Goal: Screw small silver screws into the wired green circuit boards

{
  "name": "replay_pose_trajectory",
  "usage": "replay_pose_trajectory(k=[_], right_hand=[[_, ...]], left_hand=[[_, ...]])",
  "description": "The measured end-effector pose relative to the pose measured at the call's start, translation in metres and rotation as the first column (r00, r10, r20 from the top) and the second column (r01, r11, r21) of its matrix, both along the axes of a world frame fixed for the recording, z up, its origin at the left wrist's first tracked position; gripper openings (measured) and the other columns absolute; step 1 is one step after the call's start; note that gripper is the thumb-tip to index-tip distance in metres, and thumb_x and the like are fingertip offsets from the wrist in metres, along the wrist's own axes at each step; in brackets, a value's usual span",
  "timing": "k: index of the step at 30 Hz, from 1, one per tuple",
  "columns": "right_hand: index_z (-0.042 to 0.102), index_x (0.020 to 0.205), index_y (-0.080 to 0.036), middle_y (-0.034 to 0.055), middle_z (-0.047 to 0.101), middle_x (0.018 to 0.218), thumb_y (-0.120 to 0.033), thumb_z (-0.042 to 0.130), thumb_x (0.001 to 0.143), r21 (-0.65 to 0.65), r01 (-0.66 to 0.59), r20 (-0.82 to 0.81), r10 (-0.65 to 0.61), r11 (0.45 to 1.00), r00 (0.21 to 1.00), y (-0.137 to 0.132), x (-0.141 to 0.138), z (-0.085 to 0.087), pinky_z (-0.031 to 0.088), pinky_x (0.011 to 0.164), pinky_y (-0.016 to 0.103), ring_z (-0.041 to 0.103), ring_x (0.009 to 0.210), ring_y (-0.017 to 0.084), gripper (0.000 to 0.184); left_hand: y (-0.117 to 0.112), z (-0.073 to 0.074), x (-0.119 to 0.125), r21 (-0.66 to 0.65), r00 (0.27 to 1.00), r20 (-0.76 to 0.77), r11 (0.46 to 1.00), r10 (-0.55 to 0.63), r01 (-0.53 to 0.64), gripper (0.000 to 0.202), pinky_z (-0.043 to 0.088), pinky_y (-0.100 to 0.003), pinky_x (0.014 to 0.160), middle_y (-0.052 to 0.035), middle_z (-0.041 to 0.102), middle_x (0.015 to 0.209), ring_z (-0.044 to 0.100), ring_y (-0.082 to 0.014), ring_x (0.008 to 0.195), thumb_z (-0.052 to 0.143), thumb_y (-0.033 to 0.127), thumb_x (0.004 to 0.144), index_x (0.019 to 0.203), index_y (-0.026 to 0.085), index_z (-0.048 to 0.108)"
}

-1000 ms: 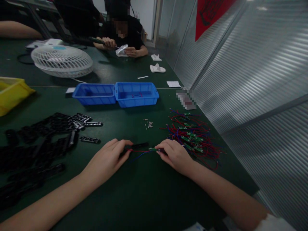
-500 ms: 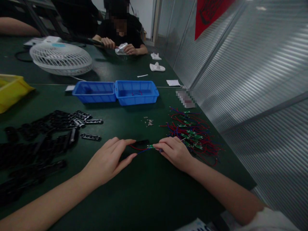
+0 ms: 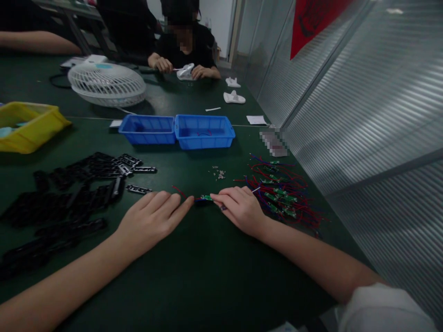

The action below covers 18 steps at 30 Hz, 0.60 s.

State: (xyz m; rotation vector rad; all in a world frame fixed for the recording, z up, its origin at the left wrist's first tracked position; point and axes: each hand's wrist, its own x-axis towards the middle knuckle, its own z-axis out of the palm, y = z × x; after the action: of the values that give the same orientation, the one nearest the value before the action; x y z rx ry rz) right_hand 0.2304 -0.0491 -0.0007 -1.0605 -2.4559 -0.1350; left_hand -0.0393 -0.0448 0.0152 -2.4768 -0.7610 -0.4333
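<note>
Hands low on the dark green table, both on the near side of the blue bins, forearms running in from the near edge. Left hand palm down and flat, fingers stretched out and held together, tips aimed rightward at a small green circuit board; index tip just short of it, nothing gripped so far as visible. Right hand knuckles up, fingers curled, thumb and fingertips pinched on the board's right end. Board itself flat on the table, straight out in front of the right-hand bin and nearer than it, between the two sets of fingertips. Red wire arching out past the left fingertips on the bin side; underside of that palm hidden.

Between board and bins, bare table apart from a scatter of tiny screws about midway. On the near side of the board, open green surface right down to the table's near edge. Right of the bins and nearer, heap of wired boards with red and blue leads, just beside the right knuckles; past the heap, table edge hard against a ribbed glass partition. Left of the bins and nearer, spread of black plastic parts, near the left wrist but apart from it. Yellow bin well left of the bins. White fan behind the bins, and farther behind, another person's hands at a white piece.
</note>
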Motion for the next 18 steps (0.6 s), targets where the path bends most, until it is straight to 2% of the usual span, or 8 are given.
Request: replay_pose_trajectory(k=[4, 10, 12, 15, 18], right_hand=[[0.06, 0.129, -0.019, 0.0049, 0.069, 0.109, -0.021, 0.046, 0.099, 0.014, -0.022, 0.044, 0.021, 1.0, 0.999, -0.001, 0.001, -0.005, 0.035, 0.071, 0.034, 0.059, 0.089, 0.017, 0.033], [0.056, 0.133, -0.024, 0.0038, 0.068, 0.112, -0.019, 0.043, 0.099, -0.051, -0.007, 0.074, 0.011, 0.999, 0.997, -0.001, 0.002, -0.003, 0.035, 0.072, 0.034, 0.057, 0.09, 0.017, 0.036], [0.056, 0.132, -0.024, 0.0042, 0.068, 0.111, -0.017, 0.042, 0.099, -0.078, -0.014, 0.069, 0.019, 0.997, 0.997, -0.001, 0.002, -0.001, 0.035, 0.072, 0.034, 0.057, 0.09, 0.017, 0.037], [0.057, 0.131, -0.022, 0.0043, 0.068, 0.111, -0.016, 0.041, 0.098, -0.113, -0.016, 0.044, 0.021, 0.993, 0.999, -0.001, 0.003, 0.002, 0.035, 0.073, 0.035, 0.057, 0.09, 0.018, 0.037], [0.055, 0.132, -0.021, 0.0043, 0.068, 0.111, -0.016, 0.042, 0.097, -0.151, -0.016, 0.003, 0.017, 0.988, 1.0, -0.001, 0.004, 0.003, 0.035, 0.074, 0.035, 0.057, 0.092, 0.019, 0.038]], left_hand=[[0.006, -0.003, 0.001, -0.058, 0.999, -0.017, 0.998, -0.029, 0.028, 0.035, 0.036, -0.035, 0.066, -0.006, 0.063, 0.086, 0.053, -0.0199, 0.076, 0.042, 0.003, 0.093, 0.114, 0.019, 0.064], [0.01, -0.003, 0.005, -0.027, 0.999, -0.038, 0.999, -0.03, 0.029, 0.015, 0.037, -0.034, 0.065, -0.0046, 0.062, 0.08, 0.052, -0.0191, 0.074, 0.055, 0.018, 0.094, 0.103, 0.017, 0.066], [0.009, 0.0, 0.007, -0.009, 0.999, -0.041, 1.0, -0.005, 0.004, 0.013, 0.037, -0.034, 0.064, -0.0037, 0.061, 0.079, 0.052, -0.0184, 0.074, 0.056, 0.02, 0.094, 0.101, 0.018, 0.066], [0.003, 0.007, 0.01, 0.05, 0.995, -0.092, 0.998, 0.048, -0.043, 0.02, 0.038, -0.035, 0.064, -0.0039, 0.061, 0.081, 0.051, -0.019, 0.073, 0.054, 0.017, 0.093, 0.111, 0.017, 0.064], [-0.008, 0.018, 0.015, 0.083, 0.972, -0.157, 0.983, 0.173, -0.162, 0.025, 0.036, -0.037, 0.061, -0.0058, 0.058, 0.078, 0.049, -0.0217, 0.071, 0.052, 0.017, 0.094, 0.116, 0.012, 0.062]])
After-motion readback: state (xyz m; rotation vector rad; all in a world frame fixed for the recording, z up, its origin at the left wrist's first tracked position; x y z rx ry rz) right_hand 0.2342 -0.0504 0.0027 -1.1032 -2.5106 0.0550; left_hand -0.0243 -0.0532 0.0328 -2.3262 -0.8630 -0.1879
